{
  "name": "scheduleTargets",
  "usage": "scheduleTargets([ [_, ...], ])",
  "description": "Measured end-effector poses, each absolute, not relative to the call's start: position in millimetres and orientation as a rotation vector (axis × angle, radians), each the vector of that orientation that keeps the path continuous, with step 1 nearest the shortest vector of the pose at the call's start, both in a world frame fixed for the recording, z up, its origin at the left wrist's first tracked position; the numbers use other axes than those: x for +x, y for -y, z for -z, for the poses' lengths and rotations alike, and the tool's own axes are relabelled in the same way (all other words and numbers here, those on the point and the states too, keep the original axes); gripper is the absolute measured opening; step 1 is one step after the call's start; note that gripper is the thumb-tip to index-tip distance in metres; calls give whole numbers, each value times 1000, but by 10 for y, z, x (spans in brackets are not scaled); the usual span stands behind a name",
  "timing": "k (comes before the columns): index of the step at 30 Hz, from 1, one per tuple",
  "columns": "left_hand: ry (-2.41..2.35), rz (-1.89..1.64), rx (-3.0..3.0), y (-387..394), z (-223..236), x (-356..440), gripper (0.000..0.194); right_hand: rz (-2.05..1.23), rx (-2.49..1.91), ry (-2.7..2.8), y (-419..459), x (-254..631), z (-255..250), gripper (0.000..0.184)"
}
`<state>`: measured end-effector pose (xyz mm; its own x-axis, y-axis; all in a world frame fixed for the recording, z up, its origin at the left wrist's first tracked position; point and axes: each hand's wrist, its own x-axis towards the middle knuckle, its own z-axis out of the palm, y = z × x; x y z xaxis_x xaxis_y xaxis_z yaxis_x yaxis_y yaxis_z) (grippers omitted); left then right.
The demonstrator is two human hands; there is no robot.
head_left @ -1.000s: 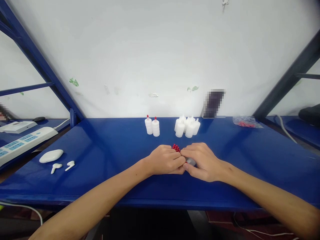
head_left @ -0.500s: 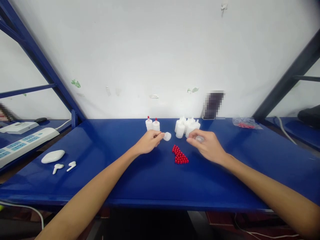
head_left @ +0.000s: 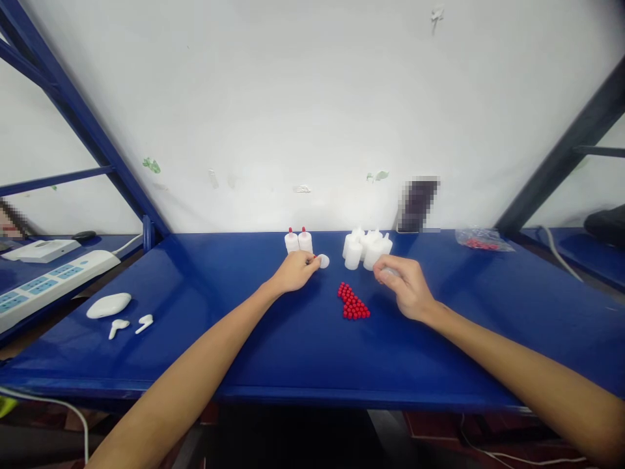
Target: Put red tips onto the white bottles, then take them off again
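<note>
Within left hand [head_left: 294, 271], white bottle [head_left: 324, 261], partly hidden

Two capped squeeze bottles [head_left: 298, 243] are standing side by side at the back of the bench [head_left: 234, 299], just behind the left hand [head_left: 296, 270]. A cluster of uncapped squeeze bottles [head_left: 353, 256] is standing to their right, behind the right hand [head_left: 404, 284]. Loose caps [head_left: 352, 301] are lying between and nearer than the hands. Far left, an earbud case [head_left: 108, 306] is lying behind two earbuds [head_left: 118, 326]; a plastic bag [head_left: 483, 240] is lying back right.
</note>
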<state>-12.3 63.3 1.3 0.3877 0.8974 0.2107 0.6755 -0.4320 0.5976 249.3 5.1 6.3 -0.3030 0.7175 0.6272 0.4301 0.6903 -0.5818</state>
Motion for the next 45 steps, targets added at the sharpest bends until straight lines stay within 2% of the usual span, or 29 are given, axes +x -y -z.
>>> scheduleTargets([
  [11, -1421, -768, 2254, -616, 19, -80, 51, -488, -930, 2049, 3, 2409, -114, 31],
  [15, -1411, -922, 2342, -458, -16, -53, 48, -505, -875, 2085, 28, 2392, -153, 36],
  [19, -1063, -1240, 2694, -203, -89, 83, 40, -591, -840, 2145, 103, 2370, -185, 37],
  [22, -653, -1485, 3027, -29, -147, 215, 34, -628, -766, 2191, 212, 2331, -220, 30],
  [25, -323, -1643, 3242, 93, -192, 291, 35, -590, -680, 2247, 327, 2274, -258, 29],
  [32, -238, -1636, 3311, 154, -200, 307, 41, -439, -663, 2368, 399, 2214, -251, 39],
  [36, -274, -1582, 3357, 135, -185, 301, 38, -490, -680, 2388, 390, 2229, -256, 34],
  [41, -300, -1484, 3387, 136, -167, 308, 37, -585, -713, 2403, 391, 2235, -274, 39],
  [45, -347, -1428, 3393, 122, -148, 327, 36, -630, -765, 2404, 395, 2231, -276, 33],
])
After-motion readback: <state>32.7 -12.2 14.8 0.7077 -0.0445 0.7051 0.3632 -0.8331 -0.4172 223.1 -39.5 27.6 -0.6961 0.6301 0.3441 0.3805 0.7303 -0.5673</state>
